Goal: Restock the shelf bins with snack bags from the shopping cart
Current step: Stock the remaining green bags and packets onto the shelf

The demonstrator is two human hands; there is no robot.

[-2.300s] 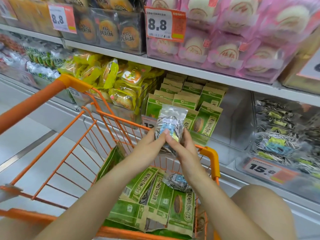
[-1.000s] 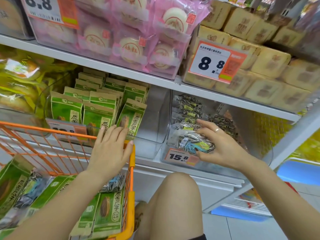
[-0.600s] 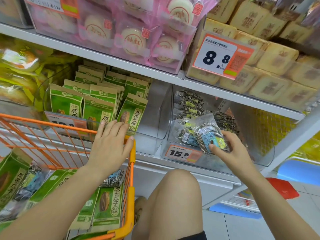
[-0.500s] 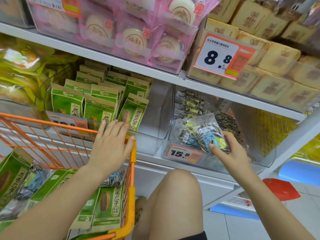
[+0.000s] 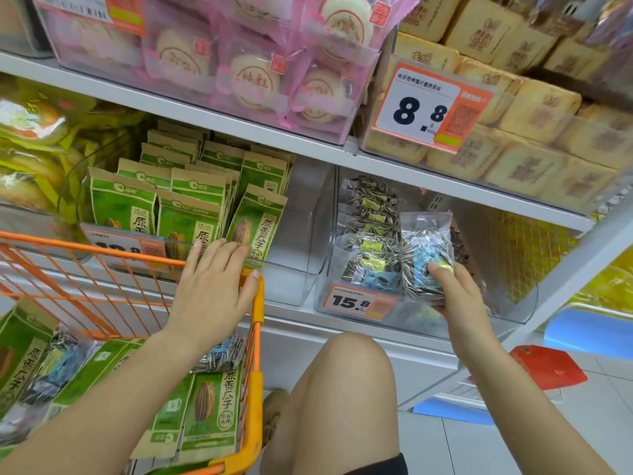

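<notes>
One clear seed bag, flat a second ago, now stands in our right hand at the bin's three o'clock side, while our left hand rests open-fingered on the cart rim.

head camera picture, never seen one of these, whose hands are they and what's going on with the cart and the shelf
The camera sits on a person's head and looks forward and down, so the two arms reaching in from below are the wearer's own, and the bare knee is theirs too. No machine is involved. The left hand rests with straight fingers on the rim of the orange shopping cart, which holds green snack bags and a clear bag of striped seeds. The right hand grips a clear seed bag upright inside the clear shelf bin tagged 15.8, beside other bags of the same kind. The next bin to the left holds more green bags.
</notes>
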